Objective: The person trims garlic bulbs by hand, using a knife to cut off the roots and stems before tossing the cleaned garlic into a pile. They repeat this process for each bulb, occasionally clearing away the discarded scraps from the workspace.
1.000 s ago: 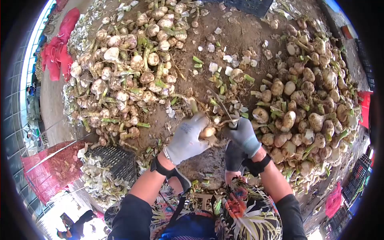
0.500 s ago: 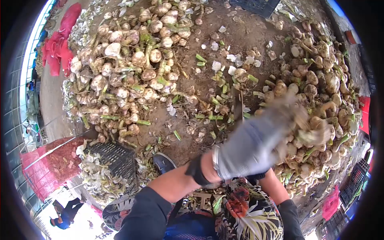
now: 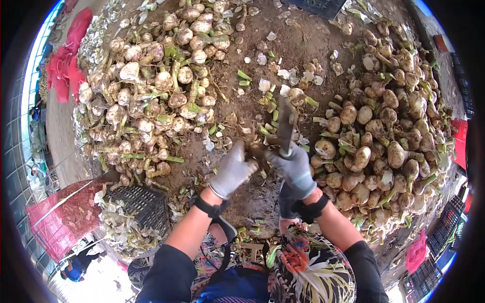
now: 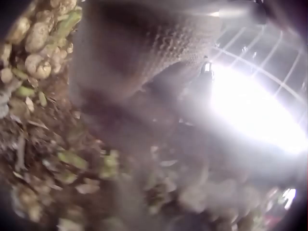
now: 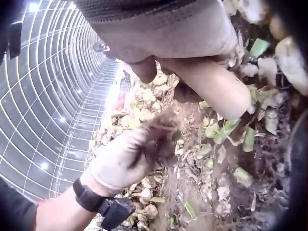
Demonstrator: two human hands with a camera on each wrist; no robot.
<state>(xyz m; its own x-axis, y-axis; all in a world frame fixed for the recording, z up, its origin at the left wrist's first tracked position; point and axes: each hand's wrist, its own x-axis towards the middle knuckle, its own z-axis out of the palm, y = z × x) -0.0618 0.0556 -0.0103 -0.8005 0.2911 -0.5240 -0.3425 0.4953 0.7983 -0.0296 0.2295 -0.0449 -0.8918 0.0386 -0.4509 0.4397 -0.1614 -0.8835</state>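
My gloved left hand [image 3: 232, 170] holds a garlic bulb [image 3: 255, 150], which is blurred and in shadow. In the right wrist view the left fingers curl round it and its shaggy roots [image 5: 164, 120] stick out. My gloved right hand [image 3: 294, 169] grips a knife [image 3: 286, 123] close beside the bulb, blade pointing away from me. The pale rounded end of the knife handle [image 5: 224, 94] emerges from the right fist. The left wrist view is mostly blurred glove [image 4: 130, 53].
One garlic heap [image 3: 151, 101] lies left, many bulbs with long stems; another heap [image 3: 389, 136] lies right. Cut stem pieces [image 3: 244, 76] and papery skins dot the soil between them. A black crate [image 3: 146, 202] stands near left, another crate [image 3: 318, 6] at the far edge.
My left hand swung right over the right-hand heap, then came back to the middle and now holds a garlic bulb beside the knife. The right hand has kept its grip on the knife.
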